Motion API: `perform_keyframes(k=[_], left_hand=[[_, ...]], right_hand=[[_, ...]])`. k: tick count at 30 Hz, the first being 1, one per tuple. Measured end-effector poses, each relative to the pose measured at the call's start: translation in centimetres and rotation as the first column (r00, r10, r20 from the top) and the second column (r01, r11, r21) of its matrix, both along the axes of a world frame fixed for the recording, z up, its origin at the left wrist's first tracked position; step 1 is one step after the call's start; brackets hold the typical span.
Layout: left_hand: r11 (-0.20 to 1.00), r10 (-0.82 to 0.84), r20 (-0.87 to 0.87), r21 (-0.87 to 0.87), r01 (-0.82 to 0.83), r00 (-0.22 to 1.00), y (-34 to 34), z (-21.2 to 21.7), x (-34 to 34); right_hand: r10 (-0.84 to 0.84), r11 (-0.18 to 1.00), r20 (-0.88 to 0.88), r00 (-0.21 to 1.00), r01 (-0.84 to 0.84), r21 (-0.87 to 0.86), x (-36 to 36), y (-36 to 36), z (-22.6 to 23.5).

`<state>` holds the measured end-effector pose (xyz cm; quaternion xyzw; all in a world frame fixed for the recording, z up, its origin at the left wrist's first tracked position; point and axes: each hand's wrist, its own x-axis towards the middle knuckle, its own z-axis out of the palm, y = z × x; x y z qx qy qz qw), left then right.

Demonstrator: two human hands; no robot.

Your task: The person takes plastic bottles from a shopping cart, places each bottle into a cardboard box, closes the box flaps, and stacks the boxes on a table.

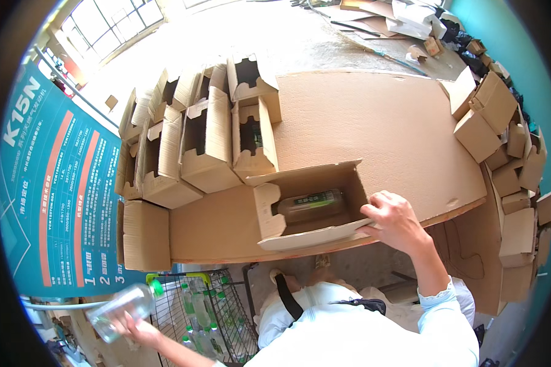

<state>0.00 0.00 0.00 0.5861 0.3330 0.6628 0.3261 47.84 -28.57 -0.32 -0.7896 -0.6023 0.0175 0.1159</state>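
Observation:
My left hand (pixel 141 332) is closed round a clear plastic bottle (pixel 115 313) with a green cap, held tilted beside a wire cart (pixel 226 281), its cap toward the cart. With its fingers closed on the right-hand edge, my right hand (pixel 393 221) grips an open cardboard box (pixel 315 235) at the table's near edge. Inside that box a clear labelled bottle (pixel 312 206) lies on its side. Several more green-capped bottles (pixel 199 306) stand in the cart, below the table's left part.
Open cardboard boxes (pixel 211 153) stand in rows on the left of the cardboard-covered table (pixel 373 122). A blue printed banner (pixel 61 183) borders the left side. Boxes (pixel 490 113) are piled along the right wall, with scrap cardboard (pixel 373 21) on the floor beyond.

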Motion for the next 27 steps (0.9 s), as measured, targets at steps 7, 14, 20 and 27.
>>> perform_keyframes(k=[7,14,20,27], left_hand=[[0.615,-0.759,-0.284,-0.015,0.789,0.586,-5.8,6.5,27.7],[0.472,-0.406,-0.693,-0.717,0.513,-0.596,-7.8,2.9,41.0],[0.392,-0.081,-0.307,-0.885,0.253,-0.948,-9.4,-7.0,44.9],[0.327,-0.210,-0.410,-0.885,0.331,-0.888,-8.6,-8.0,42.8]], right_hand=[[0.082,0.984,-0.043,0.996,-0.075,0.159,2.0,-1.6,-1.6],[0.036,0.950,-0.133,0.990,0.007,0.311,2.9,-2.5,-2.1],[0.056,0.936,-0.195,0.979,0.016,0.352,2.9,-2.8,-3.0],[0.044,0.939,-0.220,0.974,0.035,0.343,2.7,-2.5,-3.3]])
